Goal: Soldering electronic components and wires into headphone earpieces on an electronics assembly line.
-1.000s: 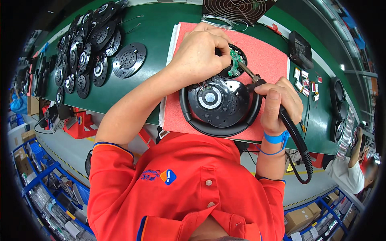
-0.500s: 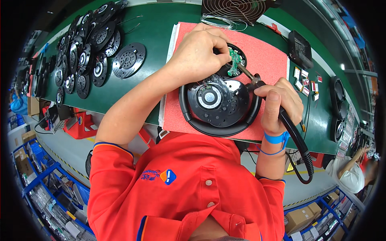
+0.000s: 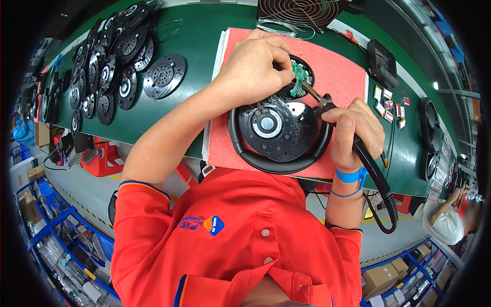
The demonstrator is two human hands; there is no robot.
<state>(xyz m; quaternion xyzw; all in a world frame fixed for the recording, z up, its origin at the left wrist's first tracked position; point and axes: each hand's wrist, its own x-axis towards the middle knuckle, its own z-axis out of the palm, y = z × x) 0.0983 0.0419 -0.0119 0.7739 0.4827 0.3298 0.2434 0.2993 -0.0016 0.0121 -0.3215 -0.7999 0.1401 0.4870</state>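
The soldering iron (image 3: 326, 103) is gripped in the curled right hand (image 3: 358, 133), its metal tip held at the right edge of the green circuit board (image 3: 298, 79), which is seated in a round black cup (image 3: 310, 69) on the pink mat (image 3: 342, 61), just beyond two discs (image 3: 279, 142) inside a curved band (image 3: 279, 168). The left hand (image 3: 257, 67) is held over the cup's left side, fingers curled and thumb bent in, though whether anything is pinched cannot be told. To the left, more discs (image 3: 128, 45) are heaped on the green table (image 3: 204, 30).
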